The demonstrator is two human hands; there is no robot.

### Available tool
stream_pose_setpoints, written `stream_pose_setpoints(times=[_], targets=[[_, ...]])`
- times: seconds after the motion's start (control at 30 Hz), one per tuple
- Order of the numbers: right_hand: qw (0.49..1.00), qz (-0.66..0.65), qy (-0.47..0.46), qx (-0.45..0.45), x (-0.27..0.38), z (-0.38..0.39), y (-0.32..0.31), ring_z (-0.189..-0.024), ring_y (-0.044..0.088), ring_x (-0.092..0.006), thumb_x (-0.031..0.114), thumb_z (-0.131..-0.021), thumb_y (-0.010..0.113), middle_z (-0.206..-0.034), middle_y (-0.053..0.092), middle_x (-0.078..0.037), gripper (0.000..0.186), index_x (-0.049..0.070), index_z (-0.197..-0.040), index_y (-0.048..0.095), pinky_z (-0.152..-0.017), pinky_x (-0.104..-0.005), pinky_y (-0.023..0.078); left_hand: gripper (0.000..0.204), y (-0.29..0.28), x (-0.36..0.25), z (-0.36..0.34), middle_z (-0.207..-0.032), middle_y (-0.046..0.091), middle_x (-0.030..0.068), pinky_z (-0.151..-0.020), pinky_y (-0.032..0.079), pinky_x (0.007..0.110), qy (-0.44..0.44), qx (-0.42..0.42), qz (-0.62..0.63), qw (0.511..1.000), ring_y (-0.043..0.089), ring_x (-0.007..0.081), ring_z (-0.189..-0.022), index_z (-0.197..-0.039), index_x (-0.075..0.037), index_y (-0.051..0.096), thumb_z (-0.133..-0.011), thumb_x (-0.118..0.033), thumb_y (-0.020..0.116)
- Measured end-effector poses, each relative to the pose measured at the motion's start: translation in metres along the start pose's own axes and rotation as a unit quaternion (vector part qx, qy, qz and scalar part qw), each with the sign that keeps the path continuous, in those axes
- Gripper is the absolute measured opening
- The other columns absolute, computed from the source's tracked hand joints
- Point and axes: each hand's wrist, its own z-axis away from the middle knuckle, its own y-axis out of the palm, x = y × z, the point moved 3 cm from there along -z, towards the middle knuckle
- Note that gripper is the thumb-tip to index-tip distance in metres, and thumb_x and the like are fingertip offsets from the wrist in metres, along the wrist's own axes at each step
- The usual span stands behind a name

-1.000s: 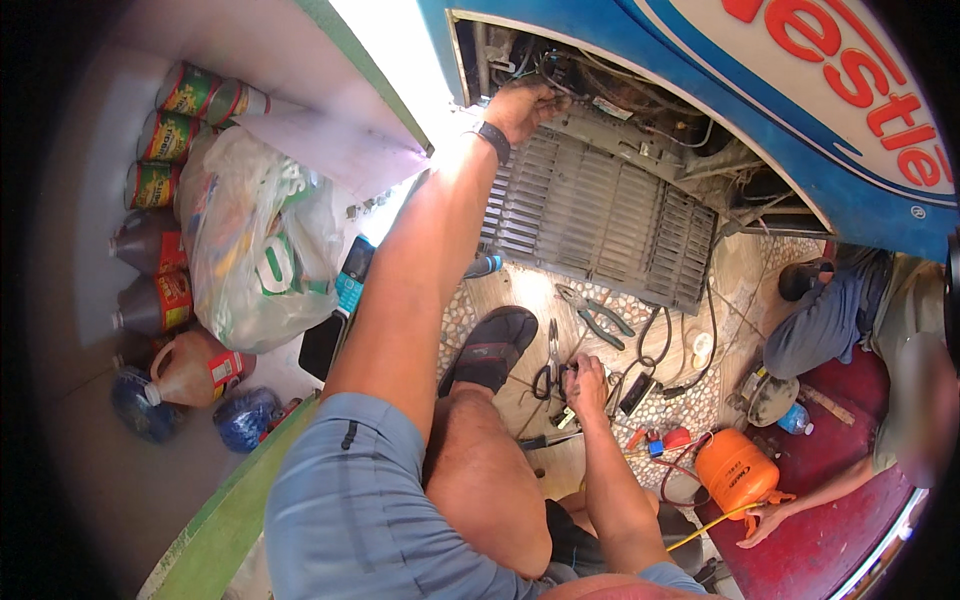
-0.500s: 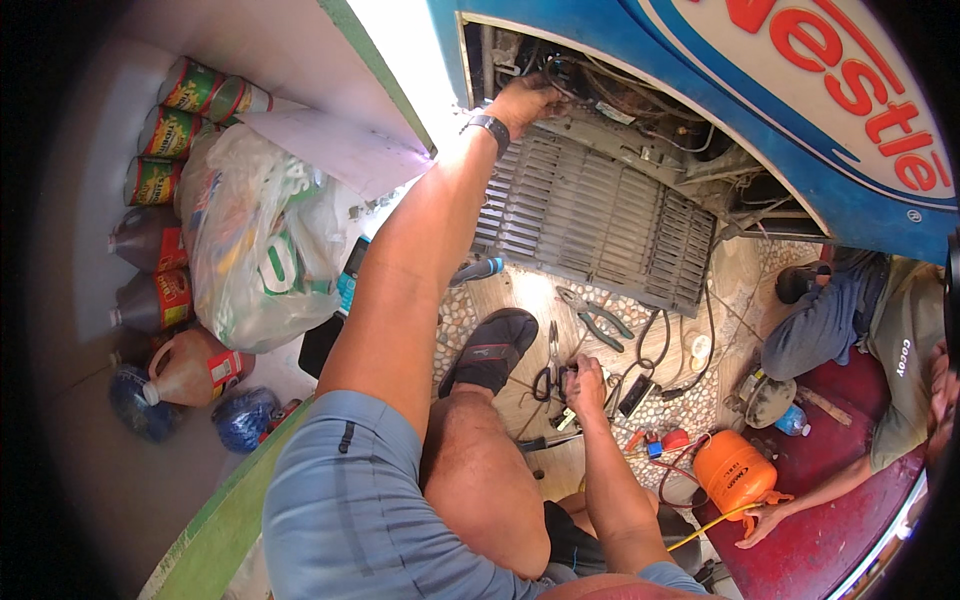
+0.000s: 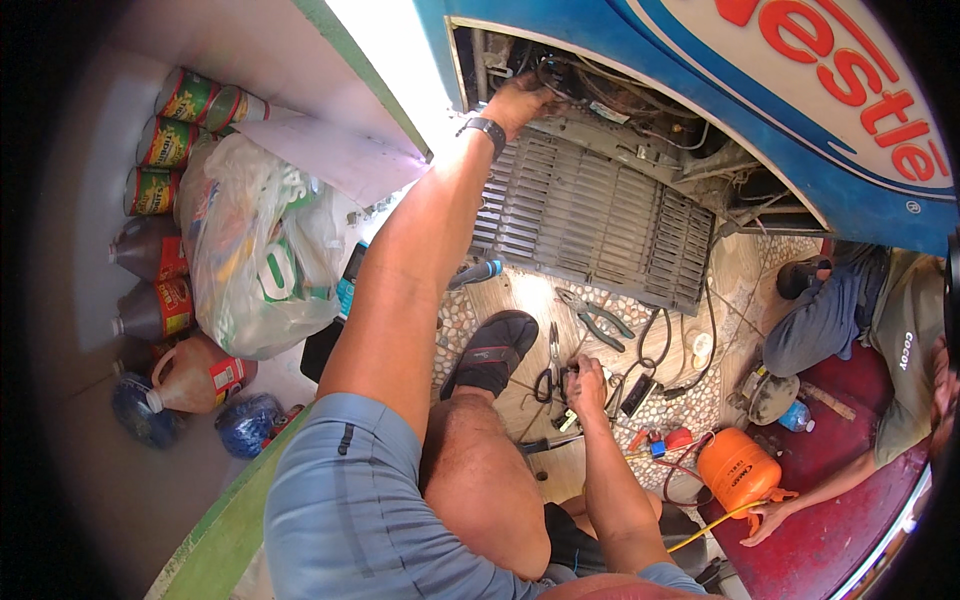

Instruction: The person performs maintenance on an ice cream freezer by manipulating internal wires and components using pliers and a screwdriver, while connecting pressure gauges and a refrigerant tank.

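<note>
Up ahead and slightly left of centre, the left hand (image 3: 520, 103) reaches into the gap at the base of the blue cabinet (image 3: 860, 212), at the upper left end of the metal grille (image 3: 600, 215). The wiring (image 3: 600, 78) lies just beside the fingers and runs off to their right, roughly along the grille's long axis, which slants from upper left down to lower right. This hand is by far the nearer to it; its fingers are curled and partly hidden, so whether they grip a wire cannot be told. Well apart from it, the right hand (image 3: 585, 385) is low over the floor, fingers bent inward with little room between them; whether something small is pinched there is unclear. Just to its left are the scissors (image 3: 546, 383), finger loops toward the person and blades pointing away. Beyond it lie the pliers (image 3: 605, 325), set aslant, tips to the upper left and handles to the lower right. Farther right, a co-worker's hand (image 3: 768, 520) is at the orange tank (image 3: 738, 470).
</note>
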Motion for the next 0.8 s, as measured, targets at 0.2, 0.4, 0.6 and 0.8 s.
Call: stream_pose_setpoints(times=[0.2, 0.4, 0.6, 0.8], targets=[[1.000, 0.008, 0.014, 0.012, 0.002, 0.000, -0.002, -0.089, 0.060, -0.0382, -0.003, -0.079, 0.063, -0.097, 0.059, -0.018, 0.024, 0.005, -0.102, 0.061, -0.079, -0.0418, 0.051, 0.042, 0.007, 0.002, 0.007, -0.124, 0.061, 0.0169, -0.100, 0.053, 0.035, -0.004, -0.032, 0.035, 0.999, 0.063, 0.0268, -0.111, -0.133, 0.006, 0.044, -0.094, 0.000, 0.055], [1.000, 0.008, 0.011, -0.001, 0.004, 0.001, -0.004, -0.087, 0.061, -0.0380, 0.001, -0.079, 0.065, -0.096, 0.059, -0.016, 0.024, 0.008, -0.102, 0.061, -0.077, -0.0438, 0.051, 0.044, 0.007, 0.003, 0.013, -0.127, 0.058, 0.0211, -0.102, 0.052, 0.038, -0.012, -0.052, 0.101, 0.994, 0.063, 0.0317, -0.112, -0.135, 0.011, 0.039, -0.095, -0.001, 0.055], [0.999, 0.012, 0.019, 0.024, 0.012, 0.001, -0.008, -0.092, 0.060, -0.0404, 0.004, -0.081, 0.063, -0.100, 0.059, -0.018, 0.024, 0.006, -0.105, 0.062, -0.080, -0.0448, 0.051, 0.047, -0.004, 0.006, 0.014, -0.127, 0.056, 0.0224, -0.103, 0.051, 0.038, -0.009, -0.031, 0.111, 0.993, 0.061, 0.0336, -0.115, -0.137, 0.012, 0.036, -0.096, -0.001, 0.055], [1.000, 0.018, 0.008, 0.002, 0.003, 0.001, -0.005, -0.087, 0.061, -0.0369, 0.002, -0.079, 0.064, -0.096, 0.058, -0.015, 0.024, 0.012, -0.102, 0.061, -0.077, -0.0445, 0.051, 0.041, 0.006, 0.005, 0.016, -0.125, 0.058, 0.0217, -0.105, 0.050, 0.040, -0.018, -0.049, 0.105, 0.993, 0.061, 0.0338, -0.115, -0.134, 0.013, 0.039, -0.097, -0.001, 0.052]])
